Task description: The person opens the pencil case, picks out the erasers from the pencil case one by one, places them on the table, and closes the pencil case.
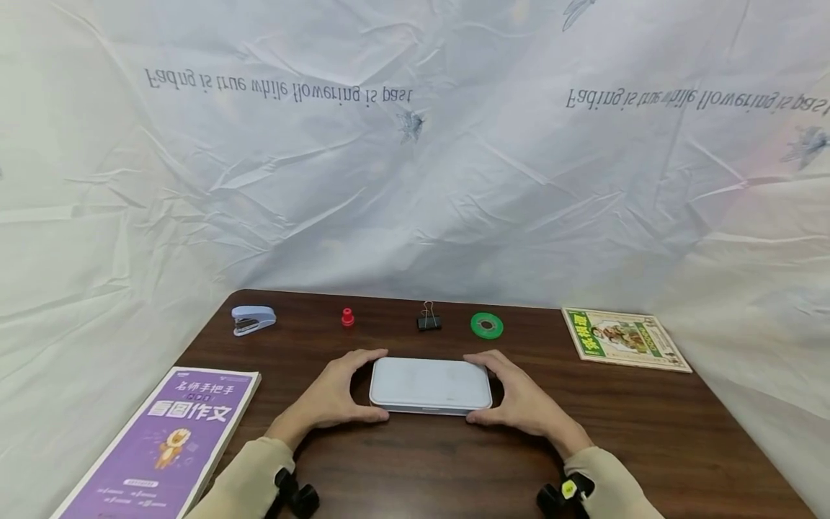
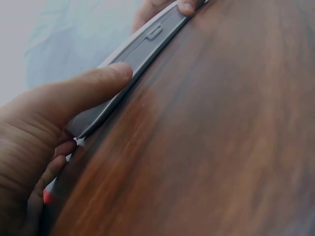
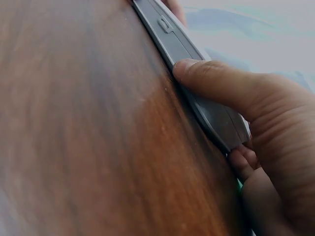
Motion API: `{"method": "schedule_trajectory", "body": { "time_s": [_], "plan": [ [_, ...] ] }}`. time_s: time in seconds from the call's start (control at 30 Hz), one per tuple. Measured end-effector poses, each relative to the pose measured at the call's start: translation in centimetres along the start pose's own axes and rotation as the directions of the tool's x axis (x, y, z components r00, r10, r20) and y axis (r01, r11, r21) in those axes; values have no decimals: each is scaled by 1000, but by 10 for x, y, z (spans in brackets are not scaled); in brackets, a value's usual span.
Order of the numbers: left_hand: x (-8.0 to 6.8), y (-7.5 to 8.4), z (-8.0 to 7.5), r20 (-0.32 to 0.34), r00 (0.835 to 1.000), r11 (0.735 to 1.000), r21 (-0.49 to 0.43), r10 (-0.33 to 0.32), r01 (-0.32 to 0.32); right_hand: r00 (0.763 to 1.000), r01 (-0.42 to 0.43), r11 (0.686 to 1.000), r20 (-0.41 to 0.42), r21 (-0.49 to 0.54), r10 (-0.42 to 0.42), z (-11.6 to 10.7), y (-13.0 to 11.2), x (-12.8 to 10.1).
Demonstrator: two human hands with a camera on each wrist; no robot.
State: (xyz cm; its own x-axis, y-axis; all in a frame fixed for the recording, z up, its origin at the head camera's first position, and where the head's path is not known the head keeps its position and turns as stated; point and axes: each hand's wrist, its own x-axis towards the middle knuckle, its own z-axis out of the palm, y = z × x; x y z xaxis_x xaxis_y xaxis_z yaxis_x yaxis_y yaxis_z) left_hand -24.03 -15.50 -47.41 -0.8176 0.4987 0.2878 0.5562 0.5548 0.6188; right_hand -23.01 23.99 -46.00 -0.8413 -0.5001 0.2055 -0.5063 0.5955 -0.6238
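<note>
A white flat case [image 1: 431, 384] with rounded corners lies on the dark wooden table in the middle of the head view. My left hand [image 1: 332, 395] grips its left end, thumb on the near side and fingers reaching round to the far side. The opposite end is held the same way by my right hand [image 1: 524, 398]. Both wrist views show the grey side [image 2: 140, 51] of the case with a small raised tab [image 3: 165, 23], and a thumb pressed against that side. Most of the fingers behind the case are hidden in the wrist views.
Along the table's back edge stand a light blue stapler [image 1: 253, 319], a small red piece [image 1: 347, 317], a black binder clip [image 1: 429, 321] and a green ring-shaped disc [image 1: 486, 326]. A purple book [image 1: 170, 440] lies at left, an illustrated booklet [image 1: 625, 339] at back right.
</note>
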Motion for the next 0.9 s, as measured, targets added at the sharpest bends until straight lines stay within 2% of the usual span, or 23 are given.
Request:
{"method": "schedule_trajectory", "body": {
  "time_s": [0.37, 0.57, 0.77, 0.9],
  "plan": [
    [3, 8, 2, 9, 998, 998, 17, -56, 56, 999, -5, 998, -43, 64, 8, -4, 6, 9],
    [6, 10, 1, 12, 996, 997, -4, -83, 83, 999, 2, 999, -49, 49, 1, -8, 7, 12],
    [6, 10, 0, 15, 996, 996, -24, -90, 90, 999, 19, 984, -35, 177, -13, -13, 10, 16],
    [5, 9, 0, 23, 994, 993, -43, -106, 107, 998, -45, 983, -38, 179, 53, -12, 9, 17]
  ]
}}
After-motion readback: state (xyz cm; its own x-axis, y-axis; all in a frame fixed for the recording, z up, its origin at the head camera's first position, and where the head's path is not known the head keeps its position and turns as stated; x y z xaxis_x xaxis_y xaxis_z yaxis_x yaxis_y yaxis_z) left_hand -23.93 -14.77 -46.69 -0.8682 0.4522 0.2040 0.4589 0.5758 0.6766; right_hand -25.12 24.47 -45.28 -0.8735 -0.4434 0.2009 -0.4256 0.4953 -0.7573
